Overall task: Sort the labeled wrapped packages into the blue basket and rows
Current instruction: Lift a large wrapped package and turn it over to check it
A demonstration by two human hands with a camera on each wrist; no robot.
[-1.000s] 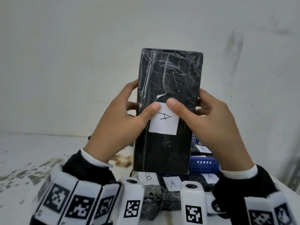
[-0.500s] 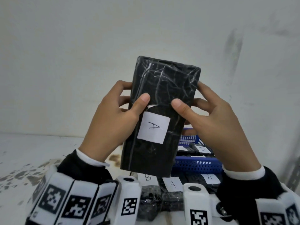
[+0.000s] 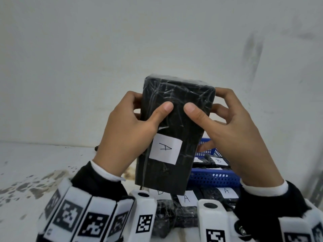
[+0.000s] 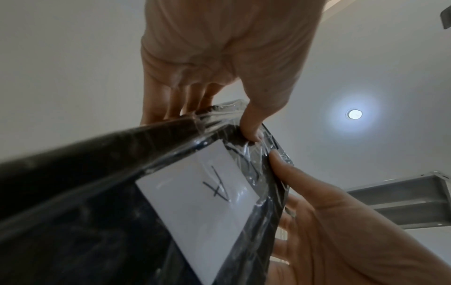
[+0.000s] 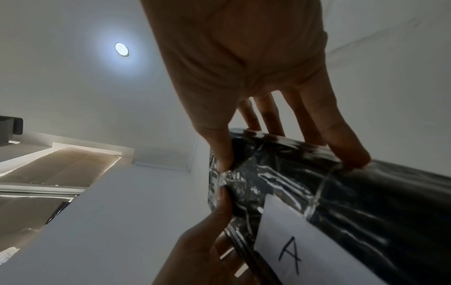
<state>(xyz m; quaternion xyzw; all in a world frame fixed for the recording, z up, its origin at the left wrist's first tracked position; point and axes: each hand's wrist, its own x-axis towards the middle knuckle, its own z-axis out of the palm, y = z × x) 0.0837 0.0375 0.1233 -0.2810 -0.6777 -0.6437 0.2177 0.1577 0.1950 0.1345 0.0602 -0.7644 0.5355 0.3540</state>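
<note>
A black package wrapped in clear film stands upright in the air, its white label marked A facing me. My left hand grips its left edge, thumb on the front. My right hand grips the right edge the same way. The left wrist view shows the label under the film; the right wrist view shows the package's top end with both thumbs on it. The blue basket sits behind the package at the right, a B-labeled package inside.
Below the held package lie black wrapped packages in a row, with labels A, A and a partly hidden B. The white table runs left, stained. A white wall rises close behind.
The package has come down and tilted slightly, its top now lower in view. Both hands slid up from the label to the upper part, leaving the A label uncovered.
</note>
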